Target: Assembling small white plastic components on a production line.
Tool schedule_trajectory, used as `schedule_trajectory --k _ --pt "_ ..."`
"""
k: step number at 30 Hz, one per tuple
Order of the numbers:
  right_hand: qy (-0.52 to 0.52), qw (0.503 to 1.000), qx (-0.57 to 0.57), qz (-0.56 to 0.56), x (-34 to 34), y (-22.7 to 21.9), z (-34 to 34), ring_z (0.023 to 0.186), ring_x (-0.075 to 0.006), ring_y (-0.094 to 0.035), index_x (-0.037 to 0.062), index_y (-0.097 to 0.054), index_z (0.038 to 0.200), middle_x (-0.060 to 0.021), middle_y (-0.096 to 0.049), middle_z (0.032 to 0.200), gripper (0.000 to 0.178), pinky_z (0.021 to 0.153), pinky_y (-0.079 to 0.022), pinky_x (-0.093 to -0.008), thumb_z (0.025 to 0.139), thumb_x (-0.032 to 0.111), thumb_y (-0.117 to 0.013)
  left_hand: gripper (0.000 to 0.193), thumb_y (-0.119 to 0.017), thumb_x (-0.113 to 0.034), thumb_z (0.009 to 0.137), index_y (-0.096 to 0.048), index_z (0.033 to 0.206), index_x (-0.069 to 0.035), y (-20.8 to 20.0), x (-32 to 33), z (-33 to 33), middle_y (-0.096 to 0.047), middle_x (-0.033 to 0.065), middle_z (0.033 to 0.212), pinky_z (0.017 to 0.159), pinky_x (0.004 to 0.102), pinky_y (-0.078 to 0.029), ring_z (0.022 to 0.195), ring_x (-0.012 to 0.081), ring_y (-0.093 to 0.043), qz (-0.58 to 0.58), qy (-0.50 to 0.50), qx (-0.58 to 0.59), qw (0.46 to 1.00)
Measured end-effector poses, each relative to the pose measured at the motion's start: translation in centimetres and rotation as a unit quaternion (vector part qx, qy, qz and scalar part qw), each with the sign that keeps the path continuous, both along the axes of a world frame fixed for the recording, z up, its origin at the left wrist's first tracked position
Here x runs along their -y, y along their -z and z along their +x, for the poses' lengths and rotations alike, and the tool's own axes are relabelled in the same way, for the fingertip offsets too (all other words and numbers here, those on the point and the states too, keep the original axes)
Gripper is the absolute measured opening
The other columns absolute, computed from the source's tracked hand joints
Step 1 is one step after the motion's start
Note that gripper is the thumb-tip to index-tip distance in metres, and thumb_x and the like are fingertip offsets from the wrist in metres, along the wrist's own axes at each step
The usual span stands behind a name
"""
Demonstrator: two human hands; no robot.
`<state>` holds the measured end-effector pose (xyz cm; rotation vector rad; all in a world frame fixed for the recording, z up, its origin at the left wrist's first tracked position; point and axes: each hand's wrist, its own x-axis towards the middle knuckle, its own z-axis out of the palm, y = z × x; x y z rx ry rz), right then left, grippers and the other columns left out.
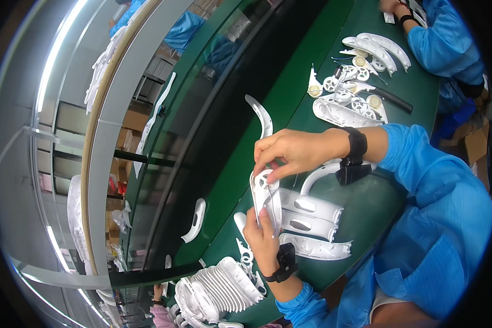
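My left hand (261, 240) is closed round the lower end of a white curved plastic housing (274, 205), its thumb lying over the inside. At the upper end, my right hand (298, 154) is closed, fingers and thumb on a small white spoked wheel (264, 179) seated in the housing. A thin wire seems to run down the housing's inside. Right beside the hands lie white handle-shaped shells (311, 205) with oval openings, and another ribbed white shell half (317, 247). A curved white piece (318, 176) rests under my right forearm.
Farther along the green table (361, 188) lie wheels, wired parts and shells in a heap (350, 87). A row of stacked white shells (224, 287) stands near my left. Loose curved pieces (194, 220) lie on the green strip. A co-worker's blue sleeve (443, 44) shows at upper right.
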<state>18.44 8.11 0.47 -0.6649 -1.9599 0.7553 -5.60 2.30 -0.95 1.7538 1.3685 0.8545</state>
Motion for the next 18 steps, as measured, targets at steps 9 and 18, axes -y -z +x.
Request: schedule_trajectory --k 9,18 --pt "0.079 0.993 0.014 0.083 -0.1 1.0 -0.6 0.079 -0.0215 -0.063 0.0035 -0.067 0.111 -0.0077 -0.064 0.092 0.037 0.068 -0.05 -0.033 0.081 0.023 -0.075 0.034 -0.05 -0.027 0.1 -0.061 0.102 0.005 0.6 -0.2 0.1 -0.058 0.0073 0.067 0.045 0.0263 -0.044 0.051 0.0123 -0.056 0.043 0.009 -0.004 0.999" --pt "-0.071 0.98 -0.059 -0.179 0.9 2.0 -2.4 0.081 -0.0192 -0.067 -0.0047 -0.062 0.107 -0.0126 -0.07 0.09 0.038 0.073 -0.052 -0.0313 0.09 0.029 -0.068 0.037 -0.05 -0.032 0.101 -0.059 0.093 0.003 -0.1 1.0 -0.4 -0.055 0.0044 0.061 0.039 0.0236 -0.042 0.043 0.01 -0.052 0.024 0.006 0.058 0.998"
